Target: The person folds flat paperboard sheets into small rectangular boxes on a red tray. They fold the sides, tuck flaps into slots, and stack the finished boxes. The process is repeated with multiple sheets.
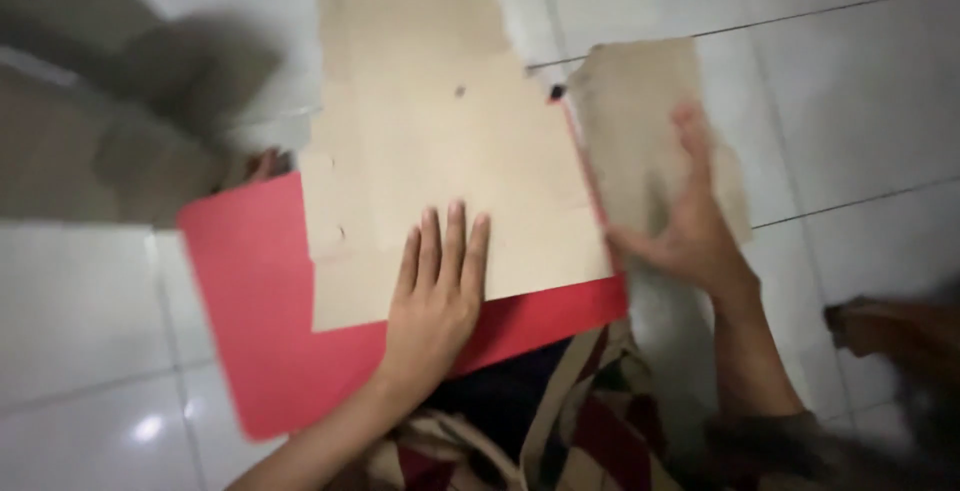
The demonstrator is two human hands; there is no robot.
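- My left hand [437, 291] lies flat, fingers together, no grip closed, pressing the near edge of a large brown cardboard sheet [440, 141].
- That cardboard lies on a red paper sheet [250, 301] spread on the white tiled floor [850, 81].
- My right hand [690, 231], open and blurred, touches a smaller cardboard piece [635, 121] just right of the big one.

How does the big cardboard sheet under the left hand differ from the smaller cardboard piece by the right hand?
The big cardboard sheet lies flat on the red sheet, pinned by the left hand; the smaller cardboard piece sits on the white tile floor, touched by the right hand. The big one looks sharp, the smaller blurred. Both are plain brown.
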